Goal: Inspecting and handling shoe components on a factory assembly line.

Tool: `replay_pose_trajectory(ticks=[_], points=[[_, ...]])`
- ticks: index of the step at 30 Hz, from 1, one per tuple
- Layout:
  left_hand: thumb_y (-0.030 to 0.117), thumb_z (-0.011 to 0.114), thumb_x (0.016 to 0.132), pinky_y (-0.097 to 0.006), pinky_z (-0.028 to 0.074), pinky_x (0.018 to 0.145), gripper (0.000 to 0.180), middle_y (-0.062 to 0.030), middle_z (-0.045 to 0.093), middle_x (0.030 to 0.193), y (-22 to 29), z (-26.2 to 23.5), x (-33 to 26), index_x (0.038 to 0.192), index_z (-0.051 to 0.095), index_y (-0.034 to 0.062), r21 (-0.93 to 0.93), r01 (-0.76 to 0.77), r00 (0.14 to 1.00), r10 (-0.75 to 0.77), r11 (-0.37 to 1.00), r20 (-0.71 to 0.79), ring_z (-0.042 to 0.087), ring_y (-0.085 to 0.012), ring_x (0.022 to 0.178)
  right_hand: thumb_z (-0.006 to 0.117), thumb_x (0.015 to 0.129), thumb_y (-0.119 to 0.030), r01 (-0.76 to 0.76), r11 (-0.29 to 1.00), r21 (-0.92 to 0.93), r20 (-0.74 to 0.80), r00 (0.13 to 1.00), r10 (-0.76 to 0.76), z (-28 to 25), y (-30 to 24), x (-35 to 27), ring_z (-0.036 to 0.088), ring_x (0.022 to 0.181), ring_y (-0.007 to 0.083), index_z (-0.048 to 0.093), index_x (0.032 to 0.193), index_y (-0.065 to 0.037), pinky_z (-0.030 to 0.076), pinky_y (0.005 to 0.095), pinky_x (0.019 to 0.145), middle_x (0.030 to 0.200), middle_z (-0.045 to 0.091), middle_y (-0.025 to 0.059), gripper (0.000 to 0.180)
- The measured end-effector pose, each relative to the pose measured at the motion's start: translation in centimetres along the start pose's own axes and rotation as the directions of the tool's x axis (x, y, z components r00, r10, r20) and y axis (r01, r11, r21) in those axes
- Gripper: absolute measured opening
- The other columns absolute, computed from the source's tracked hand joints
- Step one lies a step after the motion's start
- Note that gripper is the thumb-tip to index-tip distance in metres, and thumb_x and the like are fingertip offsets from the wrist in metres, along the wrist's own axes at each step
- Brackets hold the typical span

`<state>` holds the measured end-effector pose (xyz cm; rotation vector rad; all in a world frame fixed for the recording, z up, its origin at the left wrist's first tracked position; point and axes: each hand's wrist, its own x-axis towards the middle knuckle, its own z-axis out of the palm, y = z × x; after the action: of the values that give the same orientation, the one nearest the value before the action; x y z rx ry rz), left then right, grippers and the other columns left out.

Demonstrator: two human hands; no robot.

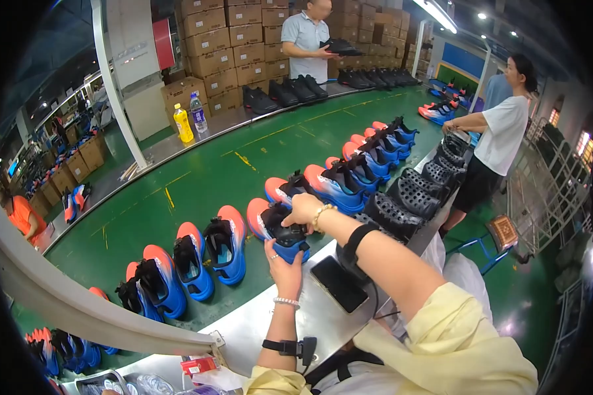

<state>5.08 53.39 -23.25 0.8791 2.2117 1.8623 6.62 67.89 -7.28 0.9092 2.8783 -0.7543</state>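
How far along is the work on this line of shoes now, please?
Done, apparently: two blue-and-orange shoes lie left of the hands, but whether handled is unclear. In hand: the left hand supports one shoe from below while the right hand reaches into its opening. Left, probably: a row of shoes on the green belt to the right.

2 bottles point(191, 117) stand by the cartons; 3 other people point(308, 39) are in view.

Yellow bottle point(183, 124) beside stacked cartons point(227, 46)
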Motion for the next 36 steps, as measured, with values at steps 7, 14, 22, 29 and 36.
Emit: replay_pose_trajectory(ticks=[7, 14, 22, 29, 36], points=[[0.012, 0.074, 0.078, -0.046, 0.046, 0.099, 0.049, -0.0275, 0.029, 0.155, 0.7, 0.6, 0.2, 0.123, 0.056, 0.0054, 0.082, -0.083, 0.996, 0.08, 0.993, 0.037, 0.051, -0.0469, 0.125, 0.078, 0.075, -0.036, -0.155, 0.972, -0.179, -0.324, 0.942, 0.091, 8.0, -0.9, 2.7, 0.073, 0.086, 0.0284, 0.076, 0.087, -0.007, 0.059, 0.0382, 0.075, 0.09, 0.074, 0.0138, 0.031], [0.011, 0.073, 0.079, -0.047, 0.046, 0.099, 0.049, -0.0271, 0.034, 0.153, 0.0, 0.5, 0.0, 0.124, 0.056, 0.0034, 0.031, -0.056, 0.998, 0.057, 0.998, -0.008, 0.051, -0.0461, 0.125, 0.065, 0.08, -0.014, -0.206, 0.968, -0.144, -0.442, 0.889, 0.123, 11.6, -1.3, 5.0, 0.073, 0.081, 0.0293, 0.076, 0.081, -0.005, 0.06, 0.0398, 0.071, 0.084, 0.073, 0.0164, 0.014], [0.01, 0.074, 0.08, -0.046, 0.041, 0.104, 0.039, -0.0296, 0.038, 0.148, 1.1, 0.1, 0.3, 0.115, 0.057, 0.0043, 0.1, -0.098, 0.994, 0.092, 0.99, 0.061, 0.042, -0.0436, 0.135, 0.068, 0.082, -0.029, -0.03, 0.999, 0.032, -0.327, 0.944, 0.039, 9.6, 1.2, 4.7, 0.07, 0.089, 0.0371, 0.073, 0.087, 0.0, 0.056, 0.0431, 0.083, 0.093, 0.071, 0.0213, 0.029], [-0.001, 0.07, 0.077, -0.04, 0.035, 0.113, 0.046, -0.022, 0.046, 0.144, -3.7, -5.1, 6.2, 0.12, 0.054, 0.0002, -0.208, -0.011, 0.956, 0.071, 0.978, 0.284, 0.043, -0.0308, 0.137, 0.065, 0.09, -0.037, 0.531, 0.776, 0.34, -0.078, 0.839, -0.539, -3.8, 2.7, -13.9, 0.069, 0.081, 0.0324, 0.065, 0.109, 0.0, 0.053, 0.0404, 0.075, 0.086, 0.072, 0.0174, 0.042], [0.015, 0.087, 0.065, -0.037, 0.046, 0.104, 0.089, -0.0161, 0.061, 0.127, -0.4, -3.7, 14.0, 0.14, 0.042, 0.0003, 0.297, -0.156, 0.884, -0.001, 0.942, 0.468, 0.06, -0.0282, 0.117, 0.065, 0.092, -0.021, 0.3, 0.837, 0.458, -0.423, 0.902, -0.091, -14.8, 16.2, -22.6, 0.064, 0.069, 0.0096, 0.067, 0.107, -0.001, 0.05, 0.0273, 0.067, 0.075, 0.071, 0.0075, 0.026]])
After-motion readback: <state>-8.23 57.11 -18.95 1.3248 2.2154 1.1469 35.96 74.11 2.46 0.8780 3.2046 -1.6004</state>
